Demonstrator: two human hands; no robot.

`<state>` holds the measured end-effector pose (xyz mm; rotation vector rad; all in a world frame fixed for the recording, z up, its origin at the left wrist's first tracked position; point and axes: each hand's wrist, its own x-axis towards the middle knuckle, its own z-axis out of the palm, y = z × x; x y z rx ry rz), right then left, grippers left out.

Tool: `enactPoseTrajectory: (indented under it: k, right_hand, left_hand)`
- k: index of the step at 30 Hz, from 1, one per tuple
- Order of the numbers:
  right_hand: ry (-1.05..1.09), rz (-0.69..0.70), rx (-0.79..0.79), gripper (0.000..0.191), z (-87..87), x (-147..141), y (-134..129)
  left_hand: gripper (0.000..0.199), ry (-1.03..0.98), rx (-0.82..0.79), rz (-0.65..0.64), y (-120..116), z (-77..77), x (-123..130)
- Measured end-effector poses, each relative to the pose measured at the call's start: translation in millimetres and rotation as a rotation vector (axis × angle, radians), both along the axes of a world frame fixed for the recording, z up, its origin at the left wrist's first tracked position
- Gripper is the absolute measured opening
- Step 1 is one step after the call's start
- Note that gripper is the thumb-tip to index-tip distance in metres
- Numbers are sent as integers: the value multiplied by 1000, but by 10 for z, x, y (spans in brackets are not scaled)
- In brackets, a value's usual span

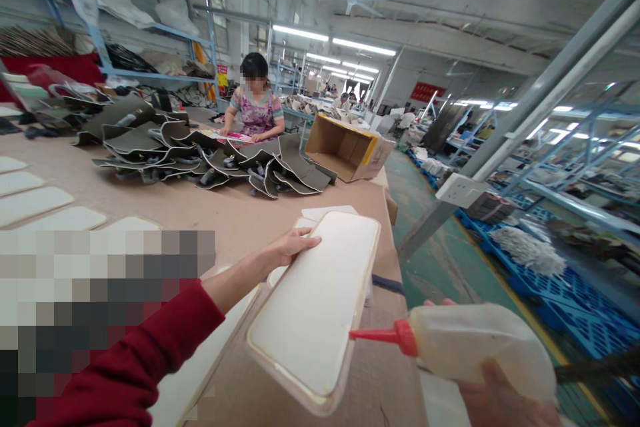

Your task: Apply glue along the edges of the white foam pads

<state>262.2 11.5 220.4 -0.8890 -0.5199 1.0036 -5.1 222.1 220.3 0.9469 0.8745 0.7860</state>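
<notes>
A white rounded rectangular panel (320,300) with a yellowish glue-like line round its edge is tilted above the table. My left hand (295,245) grips its upper left edge, thumb on top. My right hand (493,387) is wrapped round a translucent squeeze bottle (480,344) lying sideways, partly seen through it. The bottle's red nozzle (385,334) points left, its tip at the panel's right edge. More white panels (35,204) lie at the left of the table, and others are under and behind the held one.
Dark green pieces with pale edges (200,154) are heaped across the brown table (200,210). Behind them sits a person (255,104) in a patterned apron. An open cardboard box (347,147) stands at the table's far right. A metal post (500,120) with a socket rises at the right.
</notes>
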Motion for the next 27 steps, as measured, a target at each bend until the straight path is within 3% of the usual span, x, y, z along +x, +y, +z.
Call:
enactPoseTrajectory:
  k: [11,17,23,27]
  right_hand:
    - [-33,28,-55,87,-177,203,-15]
    - [115,51,-30,89,-295,299,2]
    - [-56,124,-53,83,-397,392,-22]
    - [10,86,-59,87,-397,365,-51]
  left_hand:
    - [55,-51,4,-34,25,-20,-21]
    - [61,-65,10,-38,36,-50,-34]
    - [61,-61,13,-50,36,-44,-48]
    - [62,-54,8,-44,35,-24,-48]
